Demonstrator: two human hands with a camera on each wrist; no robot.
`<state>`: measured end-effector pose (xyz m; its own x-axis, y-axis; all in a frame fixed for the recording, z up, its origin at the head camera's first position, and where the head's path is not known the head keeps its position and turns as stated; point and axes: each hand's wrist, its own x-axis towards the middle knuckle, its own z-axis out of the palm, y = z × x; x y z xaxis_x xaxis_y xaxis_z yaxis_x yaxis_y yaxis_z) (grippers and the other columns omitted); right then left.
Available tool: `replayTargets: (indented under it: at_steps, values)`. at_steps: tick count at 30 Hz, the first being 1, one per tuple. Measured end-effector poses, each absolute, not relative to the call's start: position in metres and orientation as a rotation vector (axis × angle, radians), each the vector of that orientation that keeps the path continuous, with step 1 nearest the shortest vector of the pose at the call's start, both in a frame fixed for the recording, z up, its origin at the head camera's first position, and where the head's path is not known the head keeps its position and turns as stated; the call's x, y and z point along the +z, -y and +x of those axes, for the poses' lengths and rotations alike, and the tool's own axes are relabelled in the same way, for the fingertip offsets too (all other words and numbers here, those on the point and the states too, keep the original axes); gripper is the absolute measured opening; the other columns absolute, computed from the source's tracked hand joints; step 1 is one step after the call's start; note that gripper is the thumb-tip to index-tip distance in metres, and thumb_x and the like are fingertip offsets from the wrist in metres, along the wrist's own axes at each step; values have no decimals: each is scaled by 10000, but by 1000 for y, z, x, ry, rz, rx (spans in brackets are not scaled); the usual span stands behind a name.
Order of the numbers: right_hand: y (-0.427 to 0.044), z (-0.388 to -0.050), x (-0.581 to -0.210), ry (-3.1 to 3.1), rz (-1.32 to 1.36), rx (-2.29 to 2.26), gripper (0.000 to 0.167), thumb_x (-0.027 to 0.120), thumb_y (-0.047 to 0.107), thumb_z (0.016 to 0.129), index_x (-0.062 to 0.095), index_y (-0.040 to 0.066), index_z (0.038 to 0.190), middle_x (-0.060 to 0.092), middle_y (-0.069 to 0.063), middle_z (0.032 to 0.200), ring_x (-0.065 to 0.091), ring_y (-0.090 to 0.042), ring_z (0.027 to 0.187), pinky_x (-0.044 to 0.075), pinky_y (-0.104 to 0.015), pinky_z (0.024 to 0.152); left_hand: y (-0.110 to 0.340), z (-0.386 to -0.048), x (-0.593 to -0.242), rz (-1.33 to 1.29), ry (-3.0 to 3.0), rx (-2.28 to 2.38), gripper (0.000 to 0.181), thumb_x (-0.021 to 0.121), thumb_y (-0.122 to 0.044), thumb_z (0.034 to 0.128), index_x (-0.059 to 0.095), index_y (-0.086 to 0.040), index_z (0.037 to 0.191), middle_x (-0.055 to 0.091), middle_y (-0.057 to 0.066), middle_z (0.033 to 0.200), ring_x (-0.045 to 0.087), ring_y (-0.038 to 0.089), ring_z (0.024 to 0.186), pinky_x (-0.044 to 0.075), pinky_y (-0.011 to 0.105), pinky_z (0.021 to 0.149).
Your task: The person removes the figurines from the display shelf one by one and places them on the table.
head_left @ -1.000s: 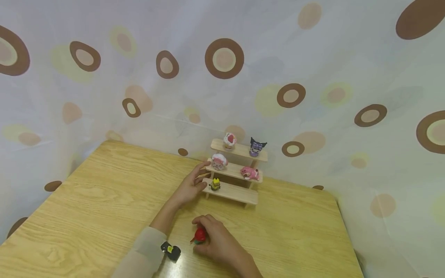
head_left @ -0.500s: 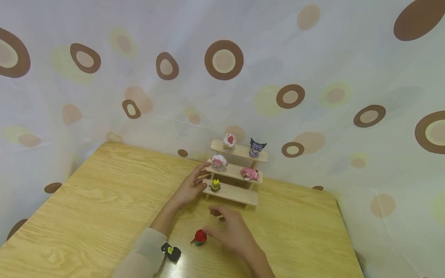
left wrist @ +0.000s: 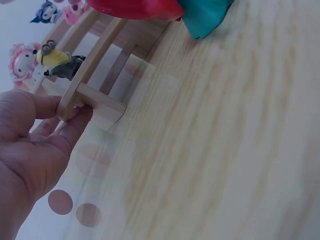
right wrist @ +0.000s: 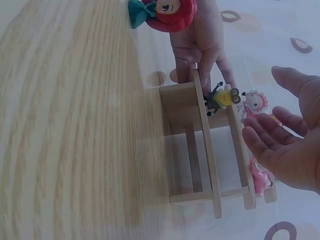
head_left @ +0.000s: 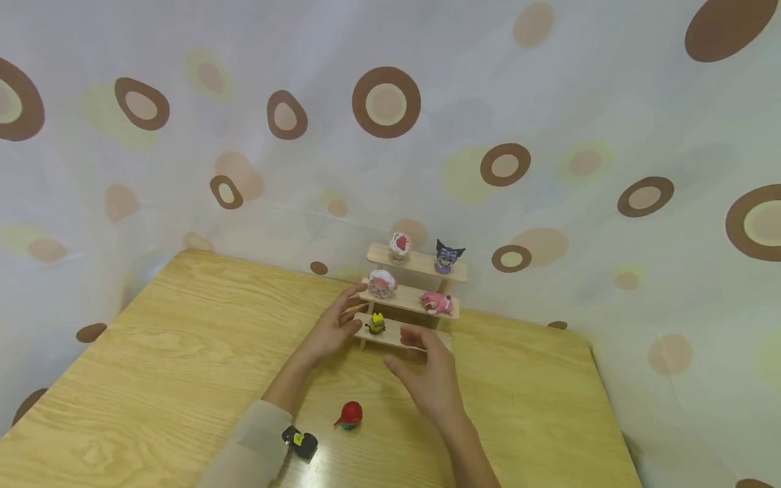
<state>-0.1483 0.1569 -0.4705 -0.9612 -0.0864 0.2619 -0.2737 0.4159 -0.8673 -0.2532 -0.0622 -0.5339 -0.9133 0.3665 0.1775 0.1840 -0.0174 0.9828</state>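
A small three-tier wooden display shelf (head_left: 407,297) stands on the table near the wall. My left hand (head_left: 328,333) pinches the left end of its lowest board, thumb above and fingers beneath. My right hand (head_left: 433,379) holds nothing; in the head view it hovers before the lowest board's right part, fingers loosely bent. A yellow-and-dark minion figurine (head_left: 376,324) stands on that board's left side. Closer to me, a red-haired figurine in a teal dress (head_left: 350,413) stands on the table between my forearms; its face shows in the right wrist view.
The middle board holds a pink-and-white capped figurine (head_left: 382,284) and a pink lying figurine (head_left: 436,303). On top are a strawberry-cream figurine (head_left: 400,246) and a purple-black eared figurine (head_left: 447,257). The wooden table (head_left: 183,366) meets a patterned wall covering (head_left: 256,54).
My right hand has let go of the red-haired figurine, leaving it on the table, and moved up and right toward the shelf. The left hand keeps its hold on the board.
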Motion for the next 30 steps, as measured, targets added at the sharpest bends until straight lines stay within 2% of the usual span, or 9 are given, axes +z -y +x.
replayTargets:
  at_steps: [3, 7, 11, 20, 25, 30]
  values:
    - [-155, -154, -471, 2519, 295, 1564, 533, 872, 159, 888, 631, 68, 1355, 673, -166, 1316, 659, -304, 1228, 550, -497, 1075, 65, -255, -536, 600, -2143, 2064, 759, 520, 141, 1025, 322, -235, 1654, 339, 134, 1669, 399, 384, 1513, 285, 514, 1280]
    - [-151, -160, -474, 2566, 289, 1541, 592, 865, 207, 903, 597, 36, 1402, 652, -186, 1378, 642, -356, 1276, 523, -518, 1107, 67, -254, -542, 594, -2146, 2064, 773, 519, 164, 1013, 320, -218, 1655, 326, 141, 1677, 397, 400, 1511, 303, 519, 1270]
    - [-148, -168, -476, 2550, 290, 1526, 602, 860, 181, 906, 582, 17, 1414, 634, -210, 1402, 623, -378, 1306, 512, -507, 1122, 65, -254, -542, 609, -2122, 2076, 768, 514, 162, 1016, 326, -222, 1654, 330, 156, 1672, 409, 399, 1506, 337, 494, 1256]
    - [-146, -182, -482, 2489, 287, 1556, 601, 851, 136, 908, 573, 8, 1425, 622, -187, 1415, 602, -356, 1335, 511, -467, 1128, 64, -259, -533, 619, -2175, 2046, 761, 520, 128, 1038, 345, -305, 1640, 394, 133, 1638, 450, 351, 1489, 330, 490, 1261]
    - [-144, -188, -489, 2474, 284, 1588, 598, 843, 111, 910, 567, 6, 1429, 604, -198, 1431, 591, -371, 1353, 492, -471, 1144, 65, -259, -531, 604, -2162, 2056, 761, 529, 124, 1035, 346, -300, 1641, 375, 109, 1650, 424, 338, 1508, 322, 467, 1268]
    - [-141, -189, -497, 2516, 270, 1609, 609, 838, 95, 911, 556, 16, 1445, 593, -186, 1457, 577, -375, 1373, 473, -473, 1161, 64, -257, -536, 592, -2133, 2067, 758, 532, 136, 1026, 350, -266, 1643, 366, 136, 1654, 400, 359, 1520, 298, 488, 1277]
